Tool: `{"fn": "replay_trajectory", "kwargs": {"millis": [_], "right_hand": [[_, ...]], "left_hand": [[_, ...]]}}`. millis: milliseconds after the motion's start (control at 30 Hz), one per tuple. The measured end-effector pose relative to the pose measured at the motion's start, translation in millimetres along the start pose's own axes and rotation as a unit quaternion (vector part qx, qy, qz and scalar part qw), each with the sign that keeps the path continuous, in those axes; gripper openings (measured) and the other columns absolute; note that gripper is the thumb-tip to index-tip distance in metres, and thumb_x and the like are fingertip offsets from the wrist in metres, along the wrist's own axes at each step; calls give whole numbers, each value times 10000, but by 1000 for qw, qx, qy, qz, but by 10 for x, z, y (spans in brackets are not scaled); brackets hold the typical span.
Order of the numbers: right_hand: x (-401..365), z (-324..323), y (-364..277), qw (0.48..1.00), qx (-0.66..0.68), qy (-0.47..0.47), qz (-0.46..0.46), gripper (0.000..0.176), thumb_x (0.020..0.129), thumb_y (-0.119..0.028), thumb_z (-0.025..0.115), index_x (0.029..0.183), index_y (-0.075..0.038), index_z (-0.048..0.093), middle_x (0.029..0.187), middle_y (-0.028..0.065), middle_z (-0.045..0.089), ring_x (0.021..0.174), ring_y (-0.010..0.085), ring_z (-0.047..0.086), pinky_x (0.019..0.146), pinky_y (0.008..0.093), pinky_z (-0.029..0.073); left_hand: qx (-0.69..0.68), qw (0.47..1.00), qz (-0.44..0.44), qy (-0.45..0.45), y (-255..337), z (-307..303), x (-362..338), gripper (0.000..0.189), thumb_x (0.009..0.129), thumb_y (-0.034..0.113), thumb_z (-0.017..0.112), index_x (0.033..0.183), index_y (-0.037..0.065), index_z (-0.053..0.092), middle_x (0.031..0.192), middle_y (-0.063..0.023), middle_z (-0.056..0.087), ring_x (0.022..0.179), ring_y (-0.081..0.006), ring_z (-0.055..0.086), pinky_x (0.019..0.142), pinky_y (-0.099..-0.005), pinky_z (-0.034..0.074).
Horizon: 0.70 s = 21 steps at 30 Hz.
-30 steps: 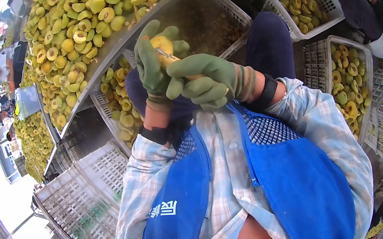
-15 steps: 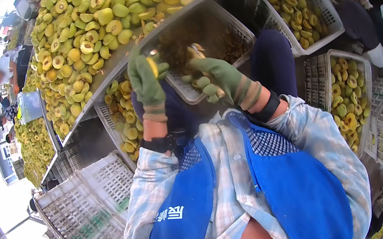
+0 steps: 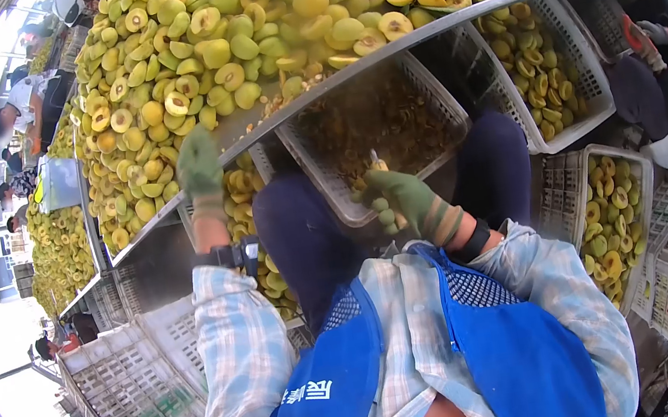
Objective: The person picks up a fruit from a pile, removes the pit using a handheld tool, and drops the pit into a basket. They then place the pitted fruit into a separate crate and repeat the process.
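My left hand (image 3: 199, 166), in a green glove, is stretched out over the table's edge at the heap of halved yellow-green stone fruit (image 3: 212, 54). Its back faces me, and the fingers are too blurred and hidden to show a grip. My right hand (image 3: 410, 207), also gloved, is closed around a small hand tool (image 3: 378, 165) whose metal tip points away from me. Beneath that tip is a crate (image 3: 359, 220) holding brown scraps, between my knees. Many fruit halves still show brown stones.
Crates of fruit halves stand under the table at right (image 3: 549, 146) and beside my right leg (image 3: 648, 200). More halves (image 3: 270, 274) lie by my left leg. Stacked white crates (image 3: 137, 367) are at lower left. The table's metal rim (image 3: 302, 108) crosses ahead. Other people (image 3: 25, 104) are at far left.
My left hand has moved left and onto the heap; the yellow fruit piece it held is out of sight. My right hand has dropped lower with the tool. The view has shifted slightly.
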State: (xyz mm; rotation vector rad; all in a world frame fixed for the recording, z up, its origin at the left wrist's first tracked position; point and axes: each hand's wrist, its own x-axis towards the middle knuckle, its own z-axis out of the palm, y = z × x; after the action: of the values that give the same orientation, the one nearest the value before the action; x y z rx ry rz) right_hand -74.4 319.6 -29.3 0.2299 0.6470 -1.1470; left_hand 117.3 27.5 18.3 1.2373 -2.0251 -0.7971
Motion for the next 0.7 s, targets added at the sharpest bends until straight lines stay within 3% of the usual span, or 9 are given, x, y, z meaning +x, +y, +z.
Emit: {"fn": "replay_trajectory", "kwargs": {"millis": [33, 100, 167, 267, 300, 400, 433, 533, 700], "right_hand": [[24, -13, 4, 1000, 13, -2, 12, 438, 961, -386, 495, 1066, 35, 557, 610, -11, 528, 419, 115, 473, 363, 239, 364], [66, -76, -3, 999, 34, -3, 30, 437, 954, -398, 505, 1062, 23, 554, 613, -5, 539, 423, 130, 494, 366, 254, 378], [44, -90, -45, 999, 31, 12, 20, 433, 953, -400, 508, 1055, 19, 555, 612, -1, 535, 424, 129, 490, 373, 254, 384], [4, -111, -102, 998, 47, 27, 11, 429, 951, -407, 514, 1042, 9, 567, 612, 4, 531, 427, 129, 484, 383, 251, 393], [-18, -123, -117, 998, 56, 30, 10, 428, 950, -410, 516, 1037, 5, 573, 612, 5, 530, 428, 129, 483, 387, 250, 396], [-90, -92, -143, 999, 10, 41, -28, 429, 952, -422, 516, 1009, -4, 592, 610, 8, 522, 434, 130, 481, 396, 252, 403], [-124, -38, -170, 997, -15, 49, -56, 419, 949, -419, 528, 998, -9, 596, 611, 10, 526, 437, 129, 487, 396, 255, 407], [-302, 231, -281, 986, -94, 55, -129, 384, 942, -401, 562, 982, -21, 596, 622, 20, 543, 441, 126, 503, 392, 262, 417], [-432, 627, -409, 952, -201, 5, -229, 341, 929, -358, 603, 1031, -36, 551, 662, 45, 595, 427, 116, 526, 371, 244, 421]], "left_hand": [[32, 998, 10, -49, -89, 214, 216, 377, 932, 310, 541, 1173, 31, 619, 1109, -211, 646, 1016, -344, 610, 885, -392, 463], [106, 986, 94, -87, 528, 653, 316, 378, 885, 387, 581, 1118, 97, 650, 1097, -195, 651, 1009, -360, 612, 865, -404, 477], [145, 980, 105, -83, 504, 1194, 535, 485, 839, 445, 630, 1185, 104, 622, 1027, -198, 667, 978, -347, 631, 861, -395, 474], [288, 946, 95, -110, 712, 1673, 656, 623, 769, 524, 667, 1225, 106, 591, 1023, -199, 671, 1018, -354, 624, 893, -409, 464], [301, 944, 37, -129, 794, 1715, 691, 648, 752, 487, 695, 1244, 85, 571, 1103, -205, 650, 1038, -358, 617, 919, -402, 456], [148, 986, 62, -42, 721, 1632, 600, 677, 728, 431, 734, 1255, 46, 553, 1181, -225, 609, 1039, -352, 610, 918, -402, 462], [90, 992, 70, -58, 721, 1537, 568, 699, 719, 303, 765, 1296, 3, 507, 1231, -204, 575, 1057, -286, 597, 925, -364, 472], [-88, 977, 160, -113, 770, 1230, 268, 672, 754, 175, 736, 1338, -13, 462, 1223, -169, 570, 1092, -221, 564, 950, -327, 464], [-142, 942, 210, -218, 1207, 702, -553, 597, 809, 64, 658, 1358, -30, 443, 1293, -143, 533, 1153, -201, 531, 997, -336, 434]]}}
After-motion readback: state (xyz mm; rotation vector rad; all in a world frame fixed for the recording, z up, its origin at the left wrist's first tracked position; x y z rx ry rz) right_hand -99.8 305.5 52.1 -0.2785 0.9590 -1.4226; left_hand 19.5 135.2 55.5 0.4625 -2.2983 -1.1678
